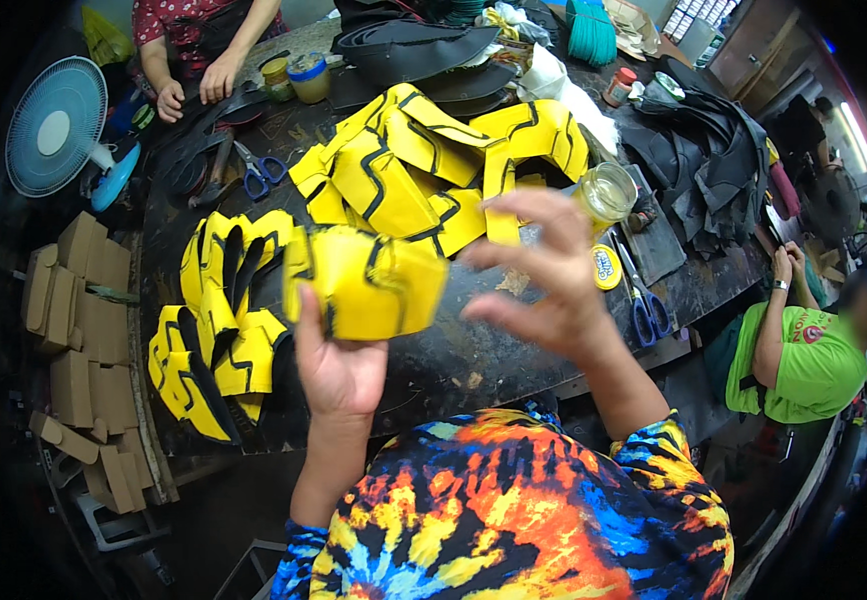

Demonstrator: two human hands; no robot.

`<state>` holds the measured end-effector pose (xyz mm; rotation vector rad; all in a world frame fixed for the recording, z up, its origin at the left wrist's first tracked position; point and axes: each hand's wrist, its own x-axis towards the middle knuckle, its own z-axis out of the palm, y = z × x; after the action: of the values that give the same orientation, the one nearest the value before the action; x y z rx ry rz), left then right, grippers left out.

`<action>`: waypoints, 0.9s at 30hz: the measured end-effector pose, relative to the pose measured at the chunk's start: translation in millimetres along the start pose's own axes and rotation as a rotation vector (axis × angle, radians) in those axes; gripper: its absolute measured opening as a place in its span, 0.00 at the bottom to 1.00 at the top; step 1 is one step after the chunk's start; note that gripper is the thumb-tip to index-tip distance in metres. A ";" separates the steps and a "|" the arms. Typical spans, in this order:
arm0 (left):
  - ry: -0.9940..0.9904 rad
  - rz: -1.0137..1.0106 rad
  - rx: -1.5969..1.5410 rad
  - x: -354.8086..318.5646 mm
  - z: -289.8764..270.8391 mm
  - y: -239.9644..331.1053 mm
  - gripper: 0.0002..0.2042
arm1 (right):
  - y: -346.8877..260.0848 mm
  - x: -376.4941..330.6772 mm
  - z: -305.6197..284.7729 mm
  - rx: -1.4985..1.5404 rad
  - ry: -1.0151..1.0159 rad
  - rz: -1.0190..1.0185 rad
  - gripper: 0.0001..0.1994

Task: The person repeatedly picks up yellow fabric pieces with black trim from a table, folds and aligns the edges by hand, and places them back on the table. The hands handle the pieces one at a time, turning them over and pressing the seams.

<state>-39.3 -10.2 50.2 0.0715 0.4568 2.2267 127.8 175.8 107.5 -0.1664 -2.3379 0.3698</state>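
Observation:
My left hand [342, 370] grips a curved yellow piece with black lines [374, 285], shaped like a shoe upper, by its lower left side above the dark table [454, 365]. To the right of that piece, my right hand [549, 275] is raised with its fingers spread and slightly blurred. Nothing shows between them. A loose heap of similar yellow pieces [384, 180] lies just beyond. More such yellow pieces [224, 310], some folded to show a dark inner side, are piled left of my left hand.
Right of my right hand are a glass jar [609, 192], a yellow lid [607, 268] and blue-handled scissors [651, 315]. Other scissors [262, 172] lie far left. Black cut sheets [699, 165] cover the right side. Two people [204, 40] [804, 350] work nearby; a fan [59, 130] stands left.

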 end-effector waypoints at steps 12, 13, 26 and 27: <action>0.075 0.277 0.267 6.1 9.9 6.2 0.21 | 115.3 -19.7 -67.7 -0.676 -0.371 0.482 0.29; 0.002 0.113 0.139 6.0 8.7 12.3 0.22 | 115.0 -19.5 -67.9 -0.623 -0.404 0.480 0.29; -0.138 0.110 0.246 -2.8 21.9 -16.2 0.18 | 17.8 -27.4 -60.9 0.046 0.031 0.347 0.23; -0.125 0.114 0.269 -4.2 26.0 -19.1 0.19 | 5.3 -17.3 -52.9 0.248 -0.004 0.283 0.25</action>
<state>-17.2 5.5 68.2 0.3849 0.6957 2.2428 177.3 188.3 130.1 -0.3766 -2.2515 0.7941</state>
